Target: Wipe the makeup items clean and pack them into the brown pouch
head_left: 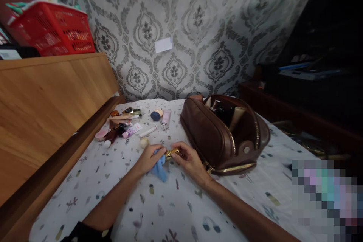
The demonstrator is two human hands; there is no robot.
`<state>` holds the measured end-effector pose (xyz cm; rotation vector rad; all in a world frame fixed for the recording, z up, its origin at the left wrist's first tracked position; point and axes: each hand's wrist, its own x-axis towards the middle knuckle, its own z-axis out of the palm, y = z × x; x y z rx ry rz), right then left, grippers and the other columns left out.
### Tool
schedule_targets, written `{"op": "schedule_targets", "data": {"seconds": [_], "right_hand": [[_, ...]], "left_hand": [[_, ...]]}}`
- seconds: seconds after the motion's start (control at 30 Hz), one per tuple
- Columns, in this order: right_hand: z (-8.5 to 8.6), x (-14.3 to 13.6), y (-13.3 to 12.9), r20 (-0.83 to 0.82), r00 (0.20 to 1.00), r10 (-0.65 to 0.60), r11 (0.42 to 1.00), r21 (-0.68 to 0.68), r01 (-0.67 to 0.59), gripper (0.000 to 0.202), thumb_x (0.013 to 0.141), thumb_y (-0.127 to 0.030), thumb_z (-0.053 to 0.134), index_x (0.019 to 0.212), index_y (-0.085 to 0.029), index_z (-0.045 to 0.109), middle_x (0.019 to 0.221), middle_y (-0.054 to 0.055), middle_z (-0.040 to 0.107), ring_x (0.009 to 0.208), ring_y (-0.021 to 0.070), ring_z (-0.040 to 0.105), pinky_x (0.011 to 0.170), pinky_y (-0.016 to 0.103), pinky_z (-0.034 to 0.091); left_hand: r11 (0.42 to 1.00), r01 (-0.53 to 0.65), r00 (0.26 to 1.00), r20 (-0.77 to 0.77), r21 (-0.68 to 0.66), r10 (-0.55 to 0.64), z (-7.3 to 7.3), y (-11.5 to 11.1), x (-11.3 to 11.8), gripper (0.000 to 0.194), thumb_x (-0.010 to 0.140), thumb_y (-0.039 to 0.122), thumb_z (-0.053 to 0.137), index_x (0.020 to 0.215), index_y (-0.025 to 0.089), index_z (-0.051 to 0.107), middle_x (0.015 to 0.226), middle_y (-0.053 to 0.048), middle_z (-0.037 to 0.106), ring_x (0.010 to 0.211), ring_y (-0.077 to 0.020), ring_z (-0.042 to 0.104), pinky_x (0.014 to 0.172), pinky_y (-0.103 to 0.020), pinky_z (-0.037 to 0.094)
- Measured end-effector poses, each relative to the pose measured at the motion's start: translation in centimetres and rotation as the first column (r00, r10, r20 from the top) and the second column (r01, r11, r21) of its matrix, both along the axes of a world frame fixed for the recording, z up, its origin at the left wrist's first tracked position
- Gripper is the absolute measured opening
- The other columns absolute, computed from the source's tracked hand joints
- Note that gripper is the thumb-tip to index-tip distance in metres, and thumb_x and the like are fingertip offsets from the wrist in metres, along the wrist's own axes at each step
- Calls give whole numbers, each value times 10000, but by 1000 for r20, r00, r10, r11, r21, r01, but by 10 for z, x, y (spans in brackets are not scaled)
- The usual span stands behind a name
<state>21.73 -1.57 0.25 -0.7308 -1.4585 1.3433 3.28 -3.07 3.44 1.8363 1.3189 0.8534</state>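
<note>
On the bed (176, 211), the left hand (149, 158) pinched a blue cloth (159, 168) while the right hand (188, 160) pinched a gold tube (171, 153), beside the open brown bag (224, 132).

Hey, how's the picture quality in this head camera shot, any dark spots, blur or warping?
Head view: the right side falls into near-black shadow; the bed sheet is evenly lit; wide-angle warping bends the wooden headboard; a pixelated block covers the lower right corner; the gold item between left hand and right hand looks soft.
</note>
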Motion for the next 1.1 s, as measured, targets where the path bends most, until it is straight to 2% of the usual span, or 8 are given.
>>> {"op": "schedule_targets", "data": {"seconds": [0.07, 0.17, 0.23, 0.33, 0.5, 0.77, 0.97, 1.1], "right_hand": [[-1, 0, 1, -4, 1000, -26, 999, -37, 26, 442, 726, -510, 743, 996, -198, 582, 707, -31, 552, 587, 114, 515, 537, 241, 431], [-1, 1, 2, 33, 999, -43, 995, -84, 45, 469, 726, -580, 721, 934, -194, 556, 630, -60, 496, 482, 85, 439, 442, 218, 359], [1, 1, 2, 67, 997, -31, 996, -86, 37, 466, 749, -621, 681, 868, -190, 548, 572, -71, 457, 443, 74, 390, 408, 210, 304], [5, 2, -1, 93, 995, -22, 997, -66, 28, 474, 758, -643, 661, 839, -185, 566, 542, -67, 441, 444, 80, 391, 409, 214, 280], [9, 3, -1, 115, 993, -17, 1000, -23, 20, 502, 749, -646, 668, 919, -177, 613, 592, -30, 521, 497, 108, 447, 428, 224, 313], [4, 4, 2, 27, 996, -82, 997, 7, 82, 474, 762, -590, 699, 1010, -189, 650, 726, 30, 592, 580, 139, 504, 468, 244, 436], [4, 4, 3, 30, 993, -115, 993, 10, 115, 486, 765, -590, 697, 1031, -186, 653, 676, 17, 569, 561, 139, 498, 452, 243, 420], [7, 5, 2, 35, 990, -133, 991, -8, 133, 509, 744, -593, 717, 1027, -174, 666, 657, 14, 568, 563, 142, 501, 455, 246, 423]], "left_hand": [[999, -24, 1000, 5, 37, 24, 0, -2, 2, 421, 928, 513, 452, 696, 169, 525, 634, 33, 453, 639, -127, 434, 615, -240, 342], [993, -59, 998, 13, 102, 58, 1, -3, 4, 401, 930, 479, 460, 685, 169, 530, 643, 25, 480, 657, -134, 455, 638, -246, 351], [990, -71, 997, 20, 120, 69, 0, -3, 4, 402, 924, 465, 471, 653, 171, 514, 632, 24, 474, 654, -135, 451, 640, -251, 345], [991, -75, 997, 36, 107, 72, -4, -1, 2, 404, 918, 459, 478, 644, 167, 523, 617, 24, 471, 638, -131, 445, 620, -250, 336], [995, -78, 994, 81, 56, 73, -9, 4, -4, 422, 909, 497, 492, 706, 145, 609, 607, 27, 473, 605, -120, 430, 574, -238, 329], [999, 23, 990, 141, -38, -18, -9, 7, -12, 565, 903, 633, 446, 874, 124, 690, 689, -6, 574, 647, -130, 502, 629, -232, 387], [993, 39, 973, 230, -115, -12, -10, 5, -11, 513, 843, 619, 568, 945, 130, 683, 700, -4, 579, 612, -119, 488, 564, -215, 370], [995, 23, 961, 275, -95, 4, -10, 6, -8, 449, 796, 562, 661, 941, 138, 692, 786, -17, 619, 665, -121, 499, 611, -219, 388]]}}
